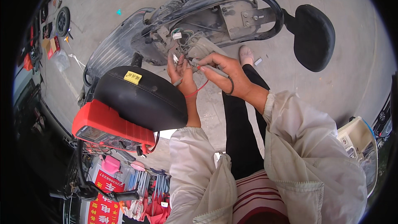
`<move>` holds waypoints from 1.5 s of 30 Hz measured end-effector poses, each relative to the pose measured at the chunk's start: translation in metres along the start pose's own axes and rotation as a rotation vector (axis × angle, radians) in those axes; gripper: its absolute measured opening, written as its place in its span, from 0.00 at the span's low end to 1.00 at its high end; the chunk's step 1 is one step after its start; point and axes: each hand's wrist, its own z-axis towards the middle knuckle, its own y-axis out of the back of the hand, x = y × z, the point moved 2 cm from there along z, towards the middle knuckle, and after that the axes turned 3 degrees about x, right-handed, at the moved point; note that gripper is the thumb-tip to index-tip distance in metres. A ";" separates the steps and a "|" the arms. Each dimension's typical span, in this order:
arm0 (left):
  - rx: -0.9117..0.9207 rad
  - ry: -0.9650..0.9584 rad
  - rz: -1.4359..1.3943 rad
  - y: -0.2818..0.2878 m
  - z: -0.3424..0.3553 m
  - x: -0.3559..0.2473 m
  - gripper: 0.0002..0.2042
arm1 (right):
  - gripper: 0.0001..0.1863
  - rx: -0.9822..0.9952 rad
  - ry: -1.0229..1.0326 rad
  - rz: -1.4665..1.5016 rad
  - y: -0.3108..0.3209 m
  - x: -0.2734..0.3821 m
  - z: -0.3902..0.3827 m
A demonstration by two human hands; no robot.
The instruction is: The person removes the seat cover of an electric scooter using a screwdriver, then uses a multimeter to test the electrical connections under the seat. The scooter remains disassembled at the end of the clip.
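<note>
My right hand [232,74] grips a grey test probe [214,71] with a dark lead looping below it. Its tip points toward my left fingers. My left hand [185,81] is closed at a small white wire connector [175,58], partly hidden by the fingers. Another grey probe-like rod [178,82] shows at the left palm, and a red lead [202,86] runs past that wrist. Beyond the hands, thin wires and a white plug [177,35] come out of the exposed frame of an electric scooter [232,16]. A red multimeter [112,126] rests against the black seat [141,95].
A black padded backrest [315,37] sticks out at the right. Far left on the concrete lie a wheel [63,21], a cardboard box [50,46] and a plastic bag [61,60]. A handlebar [120,195] stands lower left, over a red sign [108,186]. A cream bin [356,137] is at right.
</note>
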 end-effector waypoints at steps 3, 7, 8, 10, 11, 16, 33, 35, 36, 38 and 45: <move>0.016 -0.041 -0.057 0.004 -0.002 0.002 0.33 | 0.10 0.032 0.008 -0.032 0.000 0.006 0.001; 0.074 -0.003 0.105 -0.007 -0.002 -0.016 0.32 | 0.11 -0.012 0.047 -0.084 0.003 0.006 0.001; 0.082 0.011 0.134 -0.007 -0.002 -0.022 0.31 | 0.11 -0.011 0.052 -0.094 0.003 0.006 0.001; 0.058 0.008 0.148 -0.005 -0.003 -0.021 0.29 | 0.11 -0.037 0.040 -0.055 0.002 0.005 0.002; 0.025 -0.008 0.133 -0.003 -0.002 -0.016 0.28 | 0.11 -0.049 0.035 -0.036 0.001 0.004 0.002; -0.152 -0.052 0.093 -0.005 0.004 -0.008 0.15 | 0.11 -0.056 0.017 -0.024 0.003 0.001 0.000; -0.226 0.260 0.214 0.004 -0.009 -0.006 0.15 | 0.10 -0.239 -0.054 0.041 0.031 -0.016 -0.018; -0.151 0.288 0.282 -0.002 -0.019 -0.017 0.17 | 0.10 -0.218 -0.056 -0.006 0.034 -0.013 -0.023; -0.113 0.303 0.315 -0.005 -0.023 -0.019 0.18 | 0.10 -0.207 -0.057 -0.030 0.036 -0.011 -0.025; -0.092 0.275 0.259 -0.001 -0.030 -0.011 0.19 | 0.10 -0.191 -0.091 -0.022 0.035 -0.010 -0.028; -0.020 0.242 0.237 0.012 -0.028 0.004 0.20 | 0.10 -0.190 -0.097 -0.015 0.032 -0.008 -0.030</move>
